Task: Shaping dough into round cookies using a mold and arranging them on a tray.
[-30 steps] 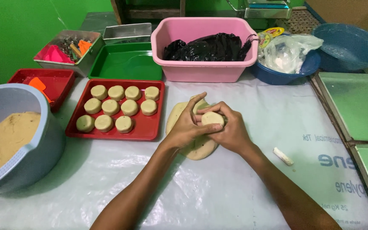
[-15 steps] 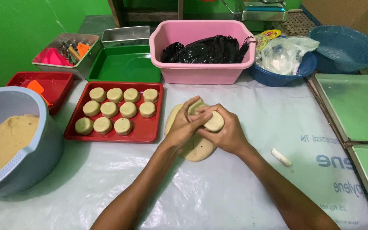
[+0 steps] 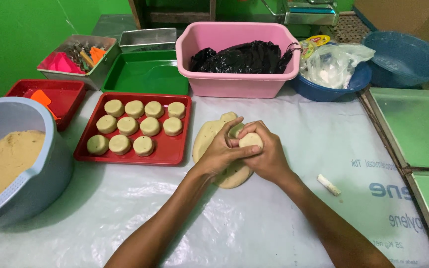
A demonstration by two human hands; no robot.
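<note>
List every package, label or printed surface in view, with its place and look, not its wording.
Small packet: behind the blue bowl, far right; yellow and red.
Clear plastic bag: in that bowl; crumpled, whitish contents.
Black plastic bag: in the pink tub; bunched.
Plastic sheet: covers the table; translucent white, blue print at right.

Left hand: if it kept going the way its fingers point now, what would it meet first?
The left hand points up and right, over the dough ball it cups. Beyond that, likely the pink tub, though depth is unclear.

Glossy plastic sheet [image 3: 294,149]; matt, soft dough [image 3: 250,140]
</note>
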